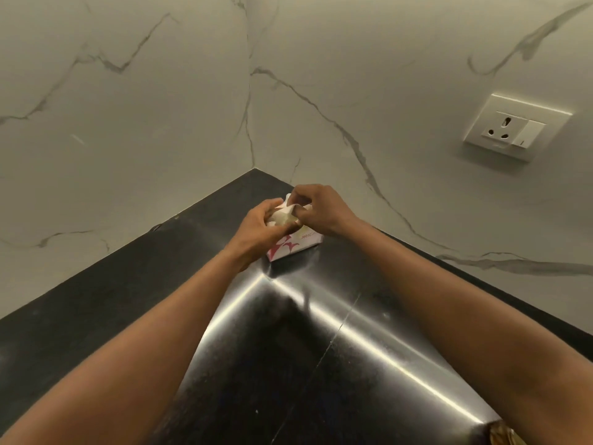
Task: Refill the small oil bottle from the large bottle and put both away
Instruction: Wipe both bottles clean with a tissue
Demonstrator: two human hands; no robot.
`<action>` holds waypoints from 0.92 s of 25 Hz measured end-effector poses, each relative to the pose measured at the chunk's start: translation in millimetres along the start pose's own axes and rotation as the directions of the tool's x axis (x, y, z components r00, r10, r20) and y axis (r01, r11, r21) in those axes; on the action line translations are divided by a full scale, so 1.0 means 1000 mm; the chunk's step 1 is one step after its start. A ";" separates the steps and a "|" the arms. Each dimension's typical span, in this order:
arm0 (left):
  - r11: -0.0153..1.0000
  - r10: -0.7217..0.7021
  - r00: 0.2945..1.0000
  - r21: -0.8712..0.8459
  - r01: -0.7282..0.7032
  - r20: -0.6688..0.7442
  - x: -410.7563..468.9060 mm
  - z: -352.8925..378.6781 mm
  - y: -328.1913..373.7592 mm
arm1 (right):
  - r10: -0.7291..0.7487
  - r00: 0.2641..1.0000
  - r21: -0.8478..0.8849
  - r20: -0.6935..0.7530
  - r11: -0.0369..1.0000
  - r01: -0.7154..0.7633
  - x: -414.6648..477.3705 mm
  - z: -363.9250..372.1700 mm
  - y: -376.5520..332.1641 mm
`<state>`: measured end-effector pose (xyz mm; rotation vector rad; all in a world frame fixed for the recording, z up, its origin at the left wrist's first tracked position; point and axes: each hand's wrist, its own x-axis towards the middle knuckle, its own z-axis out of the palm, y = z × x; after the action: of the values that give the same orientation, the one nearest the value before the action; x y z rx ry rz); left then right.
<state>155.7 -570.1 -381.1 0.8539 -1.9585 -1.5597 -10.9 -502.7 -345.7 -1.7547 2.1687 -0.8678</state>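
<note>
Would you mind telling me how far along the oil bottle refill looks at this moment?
No bottle shows on the black counter, so refilling and putting away cannot be confirmed. In hand: the left hand and right hand bunch a tissue above the tissue box, perhaps for wiping. What remains is unclear.

Countertop (96, 303): black, polished, fills the lower half of the frame; bright streaks of reflected light and a thin seam cross it.
Walls (128, 123): pale marble-look panels with grey veins, meeting in a corner at upper centre.
Socket plate (516, 126): white, with one switch, on the wall at upper right.
Tissue box (296, 244): white with red pattern, on the countertop near the corner.
Tissue (284, 216): crumpled, white, above the box.
Object at lower right edge (503, 435): brownish, cropped, cannot be identified.
</note>
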 end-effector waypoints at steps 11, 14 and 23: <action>0.842 -0.056 0.915 -0.474 0.258 0.400 -0.093 0.083 0.049 | 0.411 0.905 0.952 0.114 0.216 -0.217 -0.183 -0.038 -0.002; 0.881 -0.030 0.856 -0.392 0.267 0.516 -0.138 0.123 0.058 | 0.535 0.844 0.960 -0.040 0.254 -0.116 -0.262 -0.056 -0.013; 0.944 0.239 0.745 -0.328 -0.030 0.622 -0.256 0.250 0.121 | 0.478 0.616 0.604 -0.627 0.797 -0.003 -0.478 -0.168 -0.047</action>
<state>133.0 -198.2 -317.9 -0.0013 -2.0668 -2.1921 67.0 -5.0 -275.3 -0.7875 2.1179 -2.1837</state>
